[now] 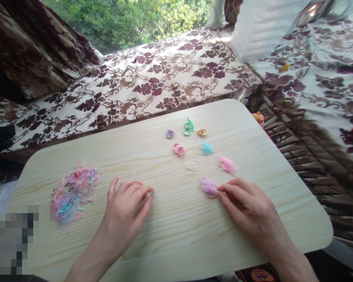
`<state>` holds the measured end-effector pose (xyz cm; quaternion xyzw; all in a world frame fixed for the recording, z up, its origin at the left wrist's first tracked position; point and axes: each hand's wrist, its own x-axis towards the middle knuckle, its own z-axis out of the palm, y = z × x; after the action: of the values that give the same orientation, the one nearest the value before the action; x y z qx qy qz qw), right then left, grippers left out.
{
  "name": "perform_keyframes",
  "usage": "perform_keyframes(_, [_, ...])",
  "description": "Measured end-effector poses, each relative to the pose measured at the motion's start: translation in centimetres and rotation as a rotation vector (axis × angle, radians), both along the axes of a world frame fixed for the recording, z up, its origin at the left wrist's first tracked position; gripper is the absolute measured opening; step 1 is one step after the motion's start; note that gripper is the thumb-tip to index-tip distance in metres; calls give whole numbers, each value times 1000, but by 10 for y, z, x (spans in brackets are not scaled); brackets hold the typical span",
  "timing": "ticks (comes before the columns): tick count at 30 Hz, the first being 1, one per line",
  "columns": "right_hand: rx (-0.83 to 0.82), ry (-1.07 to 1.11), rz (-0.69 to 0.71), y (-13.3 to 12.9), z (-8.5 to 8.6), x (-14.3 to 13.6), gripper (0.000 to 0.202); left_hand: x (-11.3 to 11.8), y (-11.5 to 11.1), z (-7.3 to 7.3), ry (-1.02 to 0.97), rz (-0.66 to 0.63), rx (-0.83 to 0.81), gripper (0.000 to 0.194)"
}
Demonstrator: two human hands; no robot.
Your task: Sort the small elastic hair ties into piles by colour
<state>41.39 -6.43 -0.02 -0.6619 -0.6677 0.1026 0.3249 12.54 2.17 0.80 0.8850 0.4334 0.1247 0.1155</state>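
Note:
My right hand [251,207] is at a small pile of purple elastic bands [207,187], with thumb and forefinger closed on its right edge. My left hand [125,207] hovers low over the table with its fingers apart, holding nothing visible. To its left lies a mixed heap of coloured elastic bands [73,196]. Beyond my right hand are bright pink bands [226,165], pale cream bands [191,168] and light blue bands [206,148]. Farther back sit thicker hair ties in pink [179,150], purple [170,134], green [188,127] and yellow [201,132].
Everything rests on a light wooden table [129,156] with rounded corners. A floral-covered ledge [153,78] runs behind it below a window. More floral fabric [320,86] covers the seat on the right. A blurred-out patch [13,243] hides the lower left corner.

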Motion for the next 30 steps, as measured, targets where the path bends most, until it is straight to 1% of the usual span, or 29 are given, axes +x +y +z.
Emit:
perform_keyframes(5, [-37, 29, 4, 1, 0, 2, 16, 1, 2, -1, -18, 13, -11, 16])
perform_keyframes(11, [-106, 88, 24, 0, 4, 6, 18, 0, 3, -1, -18, 3, -9, 16])
perform_keyframes(13, [-96, 98, -13, 0, 4, 9, 15, 0, 3, -2, -20, 0, -3, 16])
perform_keyframes(16, [-47, 59, -111, 2, 2, 17, 13, 0, 2, -3, -23, -8, 9, 16])
perform_keyframes(19, [-37, -20, -186, 8, -2, 26, 16, -1, 2, -2, -24, -9, 16, 15])
perform_keyframes(22, [-27, -99, -231, 13, -6, 30, 19, -4, 1, -1, -24, 0, 24, 14])
perform_keyframes(26, [1, -110, -222, 12, 1, 26, 21, -7, -1, 1, -33, 8, 32, 15])
perform_keyframes(30, [62, -59, -157, 6, 9, 8, 20, -9, -7, 7, -49, 42, 4, 19])
